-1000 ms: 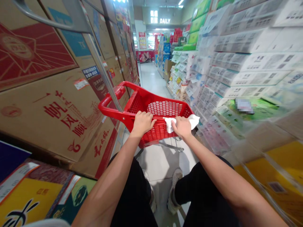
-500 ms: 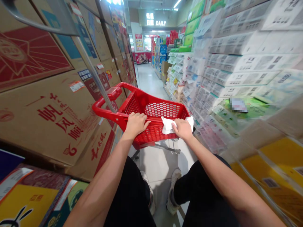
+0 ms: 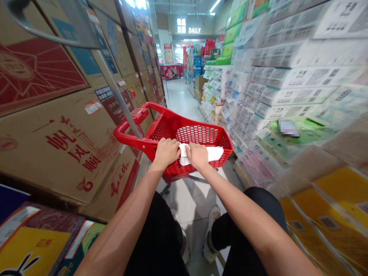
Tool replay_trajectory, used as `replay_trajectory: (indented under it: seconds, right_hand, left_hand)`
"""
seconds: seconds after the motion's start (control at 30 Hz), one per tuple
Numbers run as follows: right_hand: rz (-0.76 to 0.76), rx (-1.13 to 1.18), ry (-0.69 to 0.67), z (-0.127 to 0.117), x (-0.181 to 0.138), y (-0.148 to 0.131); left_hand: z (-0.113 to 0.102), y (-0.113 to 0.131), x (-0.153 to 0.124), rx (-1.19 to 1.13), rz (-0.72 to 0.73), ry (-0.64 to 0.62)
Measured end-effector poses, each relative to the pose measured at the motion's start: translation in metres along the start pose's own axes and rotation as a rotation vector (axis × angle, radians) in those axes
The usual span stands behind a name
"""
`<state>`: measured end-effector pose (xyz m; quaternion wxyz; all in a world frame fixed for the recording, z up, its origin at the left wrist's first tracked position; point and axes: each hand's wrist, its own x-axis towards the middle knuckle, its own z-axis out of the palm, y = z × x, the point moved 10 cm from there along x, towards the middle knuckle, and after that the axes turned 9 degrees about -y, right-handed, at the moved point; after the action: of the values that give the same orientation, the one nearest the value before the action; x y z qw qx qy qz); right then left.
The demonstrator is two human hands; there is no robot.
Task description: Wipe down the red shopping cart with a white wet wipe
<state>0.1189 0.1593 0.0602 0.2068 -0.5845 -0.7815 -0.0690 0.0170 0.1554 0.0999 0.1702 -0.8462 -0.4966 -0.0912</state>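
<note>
A red plastic shopping cart basket [image 3: 198, 134] stands in the aisle in front of my knees. My left hand [image 3: 166, 151] is closed over its near rim. Right beside it, my right hand [image 3: 197, 155] presses a white cloth [image 3: 212, 153] onto the same rim, fingers curled over the cloth. The cloth trails to the right along the rim. The cart's red handle [image 3: 130, 123] sticks out to the left, close to the boxes.
Stacked cardboard cartons [image 3: 71, 130] wall the left side. Packs of paper goods [image 3: 281, 99] fill the shelves on the right, with yellow boxes [image 3: 330, 207] lower down. The tiled aisle floor [image 3: 181, 96] runs ahead toward a "DAILY" sign. My legs and shoes are below.
My right hand has slid the cloth leftward along the cart's rim until it is next to my left hand. The left hand has kept its hold.
</note>
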Motion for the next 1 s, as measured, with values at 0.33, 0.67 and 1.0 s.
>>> replay_trajectory:
  seconds: [0.33, 0.67, 1.0]
  right_hand:
    - [0.128, -0.093, -0.088, -0.008, -0.024, 0.1]
    - [0.128, 0.08, 0.001, -0.005, 0.015, 0.002]
    - [0.18, -0.12, -0.041, -0.015, -0.028, 0.111]
  left_hand:
    - [-0.001, -0.007, -0.002, -0.029, -0.017, 0.006]
    - [-0.002, 0.013, 0.01, -0.044, -0.027, 0.0]
    - [-0.006, 0.013, 0.004, -0.021, 0.0, 0.018]
